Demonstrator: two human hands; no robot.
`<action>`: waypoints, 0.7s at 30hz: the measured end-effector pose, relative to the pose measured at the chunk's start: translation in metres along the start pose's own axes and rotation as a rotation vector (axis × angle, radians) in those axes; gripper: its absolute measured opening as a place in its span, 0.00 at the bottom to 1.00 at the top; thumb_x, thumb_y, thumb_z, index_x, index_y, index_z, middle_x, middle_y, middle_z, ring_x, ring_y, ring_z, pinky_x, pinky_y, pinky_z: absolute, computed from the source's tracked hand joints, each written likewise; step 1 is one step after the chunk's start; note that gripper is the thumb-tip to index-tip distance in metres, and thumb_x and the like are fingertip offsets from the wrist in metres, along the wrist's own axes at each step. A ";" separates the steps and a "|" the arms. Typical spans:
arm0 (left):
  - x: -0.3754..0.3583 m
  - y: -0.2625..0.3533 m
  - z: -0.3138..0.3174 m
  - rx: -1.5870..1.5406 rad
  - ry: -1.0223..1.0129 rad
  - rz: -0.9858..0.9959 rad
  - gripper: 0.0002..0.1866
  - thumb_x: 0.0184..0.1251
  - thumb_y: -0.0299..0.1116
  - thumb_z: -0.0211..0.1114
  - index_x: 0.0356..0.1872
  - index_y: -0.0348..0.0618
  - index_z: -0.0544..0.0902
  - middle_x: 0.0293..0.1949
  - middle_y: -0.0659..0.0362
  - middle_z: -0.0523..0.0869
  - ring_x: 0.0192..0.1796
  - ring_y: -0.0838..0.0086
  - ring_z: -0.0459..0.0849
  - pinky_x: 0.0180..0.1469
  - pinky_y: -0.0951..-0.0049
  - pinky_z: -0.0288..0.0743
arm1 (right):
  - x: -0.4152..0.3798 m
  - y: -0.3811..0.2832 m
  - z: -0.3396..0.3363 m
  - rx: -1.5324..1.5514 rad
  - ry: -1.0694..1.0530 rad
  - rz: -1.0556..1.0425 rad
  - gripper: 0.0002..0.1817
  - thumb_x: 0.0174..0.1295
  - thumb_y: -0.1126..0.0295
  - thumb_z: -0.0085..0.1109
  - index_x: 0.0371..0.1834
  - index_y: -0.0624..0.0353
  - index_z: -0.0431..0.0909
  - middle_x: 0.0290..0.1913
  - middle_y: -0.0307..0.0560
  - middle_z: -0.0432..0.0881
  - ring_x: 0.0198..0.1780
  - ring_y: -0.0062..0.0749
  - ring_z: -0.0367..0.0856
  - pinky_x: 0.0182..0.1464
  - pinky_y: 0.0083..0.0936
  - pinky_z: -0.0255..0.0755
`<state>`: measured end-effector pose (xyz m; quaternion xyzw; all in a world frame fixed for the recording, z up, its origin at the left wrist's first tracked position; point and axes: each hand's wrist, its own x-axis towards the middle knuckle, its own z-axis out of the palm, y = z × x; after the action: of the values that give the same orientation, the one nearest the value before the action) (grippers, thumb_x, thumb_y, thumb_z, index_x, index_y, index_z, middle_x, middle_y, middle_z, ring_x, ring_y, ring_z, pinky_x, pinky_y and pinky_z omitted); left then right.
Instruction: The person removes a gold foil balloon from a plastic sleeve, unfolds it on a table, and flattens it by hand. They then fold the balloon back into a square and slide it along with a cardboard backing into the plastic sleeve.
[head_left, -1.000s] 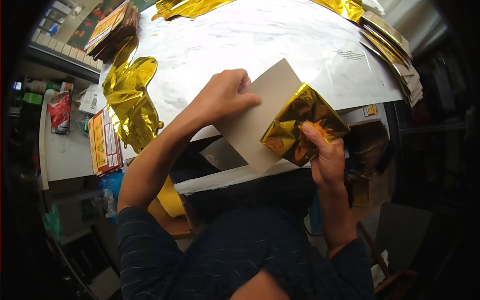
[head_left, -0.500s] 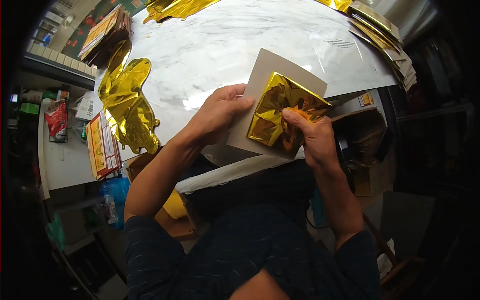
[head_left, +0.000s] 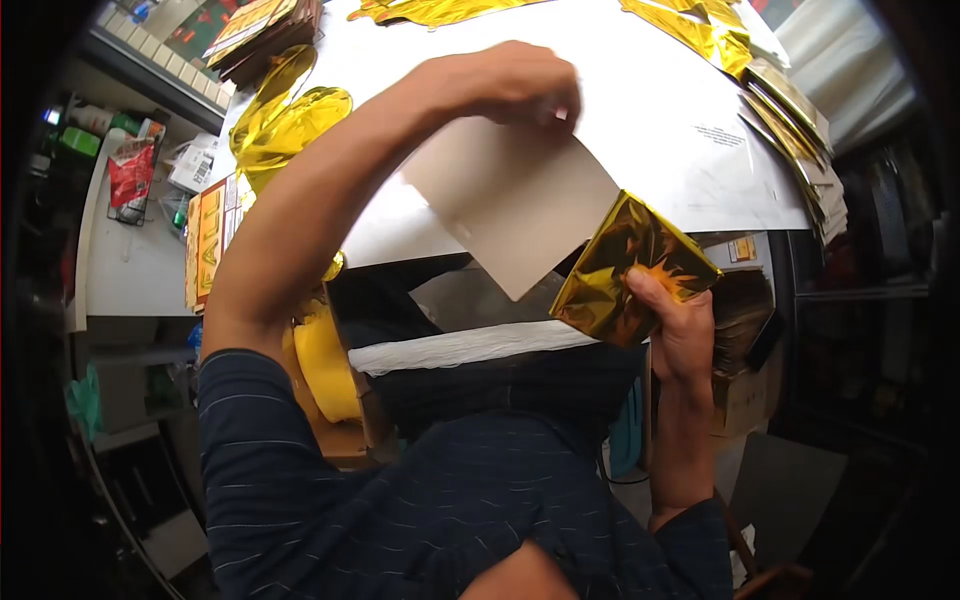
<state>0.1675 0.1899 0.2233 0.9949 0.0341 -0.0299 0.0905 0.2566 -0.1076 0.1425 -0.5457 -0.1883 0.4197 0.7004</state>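
Observation:
My left hand [head_left: 530, 88] is raised over the white table, fingers bent down at the upper edge of a plain grey-beige card [head_left: 520, 205]; its fingertips are partly hidden. The card hangs over the table's near edge, its lower corner pointing toward my lap. My right hand [head_left: 675, 305] grips a square of shiny gold foil [head_left: 615, 270], thumb pressed on its creased middle. The foil's left corner is close to the card's right side.
Gold foil pieces [head_left: 290, 125] lie at the table's left, far edge and far right [head_left: 700, 35]. Printed packets [head_left: 255, 35] are stacked at the back left, and folded gold sheets [head_left: 800, 145] at the right. A white cloth strip [head_left: 470, 347] crosses my lap.
My left hand has moved up and away, and the card is no longer behind the foil but left of it. My right hand has shifted slightly right and closer to me with the foil.

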 end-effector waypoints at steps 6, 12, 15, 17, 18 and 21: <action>0.036 0.043 0.032 0.090 0.198 0.294 0.16 0.67 0.34 0.74 0.54 0.42 0.90 0.53 0.52 0.89 0.61 0.61 0.86 0.63 0.62 0.80 | 0.004 0.014 -0.002 -0.091 -0.048 0.059 0.05 0.64 0.78 0.74 0.41 0.60 0.88 0.36 0.34 0.88 0.35 0.14 0.82 0.40 0.16 0.75; -0.066 0.055 0.064 -0.119 0.436 -0.301 0.19 0.67 0.32 0.74 0.57 0.40 0.86 0.63 0.43 0.84 0.64 0.50 0.83 0.64 0.57 0.82 | 0.016 0.006 -0.013 -0.077 -0.064 0.063 0.07 0.64 0.78 0.74 0.43 0.61 0.88 0.36 0.36 0.88 0.36 0.15 0.83 0.41 0.16 0.76; -0.103 0.072 0.080 -0.094 0.434 -0.344 0.27 0.64 0.34 0.76 0.63 0.38 0.80 0.67 0.42 0.80 0.67 0.47 0.80 0.64 0.55 0.80 | 0.033 0.002 -0.001 -0.049 -0.100 0.077 0.08 0.64 0.77 0.74 0.44 0.62 0.87 0.38 0.37 0.89 0.37 0.17 0.84 0.42 0.16 0.76; -0.114 0.071 0.081 -0.121 0.400 -0.490 0.28 0.64 0.34 0.76 0.64 0.37 0.79 0.64 0.42 0.81 0.65 0.47 0.81 0.63 0.55 0.80 | 0.044 -0.001 0.010 -0.149 -0.125 0.089 0.10 0.63 0.75 0.75 0.45 0.63 0.87 0.39 0.38 0.89 0.39 0.18 0.85 0.44 0.18 0.77; -0.118 0.069 0.081 -0.142 0.364 -0.617 0.29 0.65 0.34 0.76 0.65 0.35 0.78 0.62 0.42 0.82 0.63 0.47 0.81 0.62 0.55 0.80 | 0.050 -0.002 0.017 -0.189 -0.142 0.079 0.12 0.63 0.72 0.77 0.46 0.66 0.88 0.41 0.41 0.90 0.40 0.20 0.86 0.46 0.20 0.80; -0.118 0.061 0.081 -0.310 0.395 -0.668 0.29 0.69 0.34 0.74 0.67 0.31 0.77 0.52 0.45 0.87 0.52 0.58 0.87 0.52 0.61 0.83 | 0.060 -0.003 0.032 -0.206 -0.175 0.123 0.13 0.63 0.71 0.77 0.46 0.69 0.89 0.41 0.43 0.90 0.40 0.21 0.87 0.45 0.22 0.82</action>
<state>0.0499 0.1076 0.1619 0.8903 0.3759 0.1390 0.2162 0.2696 -0.0407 0.1444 -0.5867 -0.2570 0.4860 0.5946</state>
